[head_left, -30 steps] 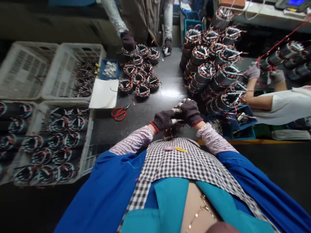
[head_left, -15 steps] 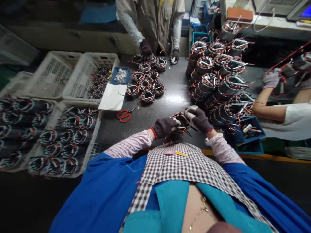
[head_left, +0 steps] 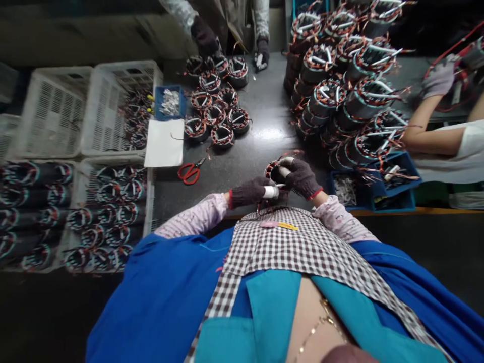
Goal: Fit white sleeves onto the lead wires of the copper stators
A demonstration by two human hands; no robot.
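Right hand (head_left: 300, 179) now further over coil ring (head_left: 270, 170)

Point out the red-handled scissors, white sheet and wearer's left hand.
Red-handled scissors (head_left: 195, 166), head view: where the handles meet.
White sheet (head_left: 164, 143), head view: middle of its face.
Left hand (head_left: 247, 192), head view: back of the glove.

This is a factory workshop, to judge by the long dark workbench (head_left: 260, 106) and the tall stacks of wire-wound rings (head_left: 357, 103) (they look like motor stators) toward two o'clock. Perforated plastic crates (head_left: 104, 111), some packed with similar cores, stand around nine o'clock, and blue bins (head_left: 403, 187) of loose small parts sit at three. One glove-wearing co-worker (head_left: 236, 22) is across the bench at twelve o'clock, and another's bare forearm (head_left: 434, 138) shows near three.
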